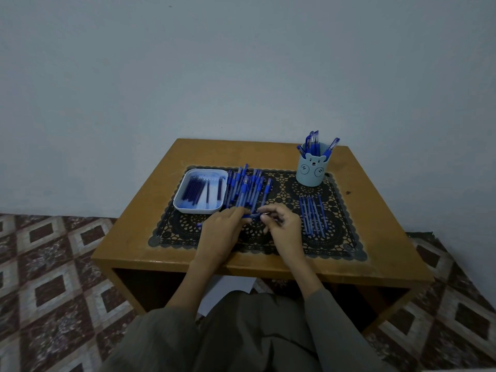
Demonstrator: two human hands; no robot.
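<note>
While your left hand [223, 229] grips the blue pen [251, 216] and your right hand [284, 226] pinches its end, you seem mid-assembly; align, then twist.

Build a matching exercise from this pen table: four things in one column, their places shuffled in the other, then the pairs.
Things
1. bear cup
2. white tray
3. row of thin blue tubes
4. pen

Places
A. far left of the mat
B. held between the left hand and the right hand
C. far right corner of the mat
D. flat on the mat, just right of the right hand

Pairs: 1-C, 2-A, 3-D, 4-B
</note>
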